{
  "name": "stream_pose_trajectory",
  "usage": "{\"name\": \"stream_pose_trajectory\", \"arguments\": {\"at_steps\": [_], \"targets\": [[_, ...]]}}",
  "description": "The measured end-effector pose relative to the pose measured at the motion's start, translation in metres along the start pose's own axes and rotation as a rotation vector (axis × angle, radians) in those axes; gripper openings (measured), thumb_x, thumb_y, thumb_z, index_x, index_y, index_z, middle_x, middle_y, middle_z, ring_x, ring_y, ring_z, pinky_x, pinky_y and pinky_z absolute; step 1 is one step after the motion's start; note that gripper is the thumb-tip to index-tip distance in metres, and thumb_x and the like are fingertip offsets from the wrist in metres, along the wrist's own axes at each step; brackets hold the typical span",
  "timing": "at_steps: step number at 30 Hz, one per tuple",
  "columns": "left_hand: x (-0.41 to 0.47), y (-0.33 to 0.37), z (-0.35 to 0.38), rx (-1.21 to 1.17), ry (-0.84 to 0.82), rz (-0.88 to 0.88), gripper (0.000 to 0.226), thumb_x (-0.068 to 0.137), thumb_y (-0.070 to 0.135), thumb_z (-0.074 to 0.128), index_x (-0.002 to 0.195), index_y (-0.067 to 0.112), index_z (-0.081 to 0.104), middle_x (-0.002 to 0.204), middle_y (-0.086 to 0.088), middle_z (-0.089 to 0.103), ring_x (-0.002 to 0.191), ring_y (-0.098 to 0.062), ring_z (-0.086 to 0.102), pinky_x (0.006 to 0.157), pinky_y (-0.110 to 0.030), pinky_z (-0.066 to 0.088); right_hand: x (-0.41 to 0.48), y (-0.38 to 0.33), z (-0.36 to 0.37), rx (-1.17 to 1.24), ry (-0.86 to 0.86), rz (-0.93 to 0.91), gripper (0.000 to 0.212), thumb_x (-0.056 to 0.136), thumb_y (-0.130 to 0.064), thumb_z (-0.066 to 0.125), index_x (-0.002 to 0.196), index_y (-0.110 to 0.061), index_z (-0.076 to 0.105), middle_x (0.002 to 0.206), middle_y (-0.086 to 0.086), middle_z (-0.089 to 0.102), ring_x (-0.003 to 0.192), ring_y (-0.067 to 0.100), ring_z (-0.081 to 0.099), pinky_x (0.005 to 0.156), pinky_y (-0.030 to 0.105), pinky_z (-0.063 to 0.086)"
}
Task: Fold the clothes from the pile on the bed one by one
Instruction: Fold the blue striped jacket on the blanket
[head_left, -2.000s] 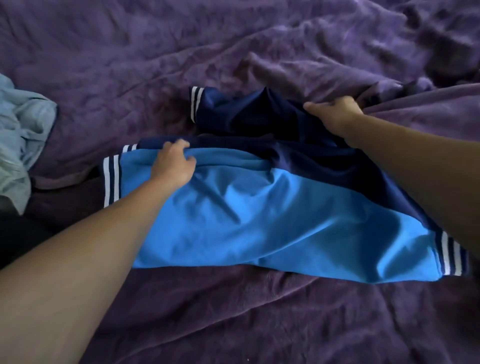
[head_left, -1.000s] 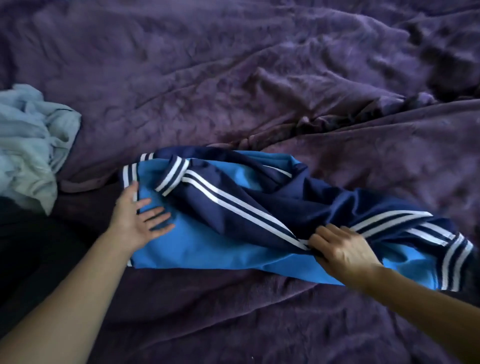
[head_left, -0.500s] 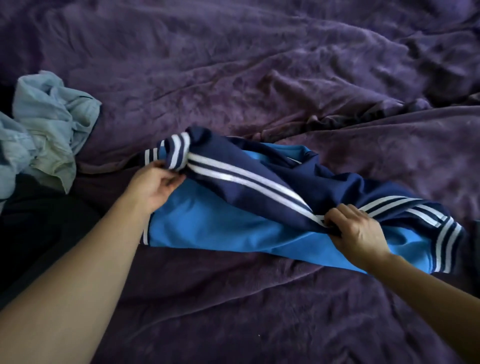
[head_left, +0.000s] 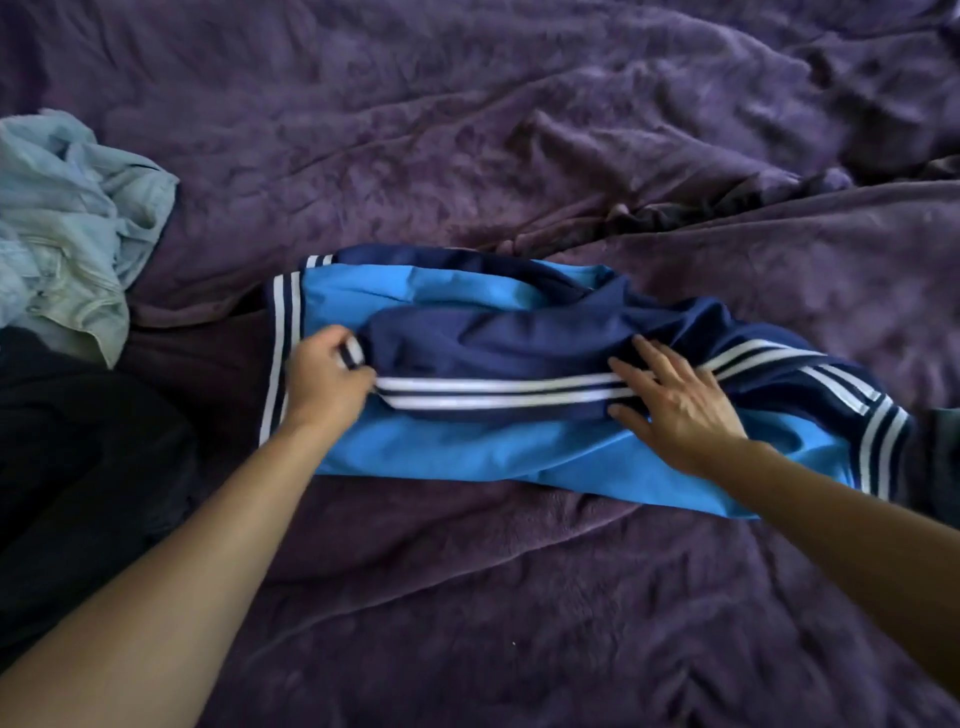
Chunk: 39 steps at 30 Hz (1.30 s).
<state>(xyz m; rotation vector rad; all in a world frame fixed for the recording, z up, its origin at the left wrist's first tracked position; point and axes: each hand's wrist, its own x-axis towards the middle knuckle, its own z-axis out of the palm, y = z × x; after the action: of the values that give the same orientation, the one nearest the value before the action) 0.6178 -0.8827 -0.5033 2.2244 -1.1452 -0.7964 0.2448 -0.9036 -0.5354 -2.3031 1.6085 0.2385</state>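
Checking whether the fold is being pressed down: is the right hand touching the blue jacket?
Touching. The head view shows the right hand lying flat and open on the blue jacket, across its striped sleeve.

Background-wise it's pretty much all purple blanket, the fuzzy plush kind, spread edge to edge and crumpled all over. There's 1 big bunched-up ridge running toward the upper right, with darker shadowy creases in it. Down the left side sits a black patch, too dark to tell what it is. A small greyish bit pokes in at the right edge, can't make that out either.
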Motion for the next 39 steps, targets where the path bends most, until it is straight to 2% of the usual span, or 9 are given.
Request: {"name": "stream_pose_trajectory", "arguments": {"at_steps": [5,8,11,16,20,23,30,34,39], "targets": [[0.001,-0.002,-0.015,0.395,0.091,-0.172,0.060,0.076,0.000,0.063,0.132,0.013,0.046,0.128,-0.024,0.046,0.114,-0.043,0.047,0.098,-0.046,0.041,0.006,0.022,0.001,-0.063,-0.225,0.077,0.065,0.092,-0.059,0.045,0.149,-0.031,0.030,0.161,0.004,0.012,0.148,0.020,0.008,0.115,0.040,0.015],[-0.030,0.034,0.018,0.467,0.153,0.285,0.057,0.073,-0.005,0.058,0.128,0.009,0.056,0.130,-0.023,0.048,0.115,-0.044,0.046,0.098,-0.049,0.038,-0.007,0.026,-0.007,0.191,0.157,0.161,0.050,0.089,-0.044,0.062,0.134,-0.021,0.055,0.148,0.009,0.042,0.136,0.029,0.037,0.106,0.045,0.030],[-0.066,0.068,0.072,0.430,-0.033,0.649,0.052,0.067,-0.007,0.060,0.117,0.008,0.065,0.129,-0.023,0.053,0.113,-0.043,0.051,0.097,-0.050,0.043,-0.026,0.065,-0.020,0.222,0.424,0.418,0.054,0.083,-0.048,0.063,0.129,-0.021,0.055,0.140,0.008,0.049,0.127,0.032,0.044,0.101,0.049,0.035],[-0.086,0.101,0.158,0.642,-0.430,0.721,0.068,0.086,0.008,0.051,0.147,0.029,0.032,0.159,-0.012,0.010,0.143,-0.035,0.016,0.113,-0.047,0.022,-0.040,0.137,-0.035,0.326,-0.035,0.827,0.081,0.066,-0.074,0.067,0.130,-0.028,0.051,0.126,0.010,0.061,0.113,0.036,0.057,0.093,0.046,0.044],[-0.089,0.099,0.199,0.826,-0.855,0.563,0.074,0.089,0.008,0.044,0.150,0.039,0.014,0.161,-0.001,-0.006,0.147,-0.027,-0.001,0.112,-0.054,0.024,-0.049,0.157,-0.039,0.756,-0.116,0.778,0.048,0.073,-0.033,0.081,0.114,-0.013,0.067,0.093,0.006,0.073,0.080,0.021,0.068,0.072,0.030,0.054],[-0.090,0.094,0.202,0.784,-0.943,0.464,0.070,0.090,0.010,0.041,0.149,0.039,0.018,0.161,0.002,-0.004,0.148,-0.024,-0.001,0.115,-0.054,0.020,-0.061,0.149,-0.064,1.151,-0.217,0.733,0.044,0.067,-0.024,0.080,0.107,-0.009,0.069,0.096,0.011,0.074,0.085,0.027,0.072,0.071,0.034,0.058],[-0.066,0.067,0.122,-0.024,-0.498,0.103,0.033,0.091,-0.002,0.048,0.117,0.010,0.064,0.114,-0.008,0.067,0.109,-0.023,0.061,0.092,-0.024,0.045,-0.010,0.038,-0.135,1.492,-0.307,0.379,0.029,0.071,-0.017,0.077,0.097,-0.008,0.070,0.093,0.011,0.074,0.082,0.026,0.071,0.064,0.031,0.058],[-0.038,0.037,0.066,-0.023,-0.187,-0.046,0.023,0.095,0.006,0.048,0.110,0.010,0.065,0.100,-0.009,0.066,0.096,-0.029,0.063,0.080,-0.029,0.047,0.044,-0.062,-0.111,1.269,-0.379,0.323,0.023,0.085,-0.022,0.071,0.100,-0.007,0.063,0.084,0.006,0.062,0.065,0.013,0.061,0.056,0.028,0.056],[-0.043,0.035,0.041,0.125,0.096,0.146,0.029,0.096,0.014,0.047,0.122,0.009,0.060,0.118,-0.014,0.057,0.107,-0.028,0.056,0.092,-0.037,0.044,0.057,-0.078,-0.056,0.671,-0.076,0.234,0.049,0.088,-0.036,0.065,0.131,-0.012,0.054,0.117,0.006,0.064,0.107,0.025,0.059,0.089,0.040,0.049]]}}
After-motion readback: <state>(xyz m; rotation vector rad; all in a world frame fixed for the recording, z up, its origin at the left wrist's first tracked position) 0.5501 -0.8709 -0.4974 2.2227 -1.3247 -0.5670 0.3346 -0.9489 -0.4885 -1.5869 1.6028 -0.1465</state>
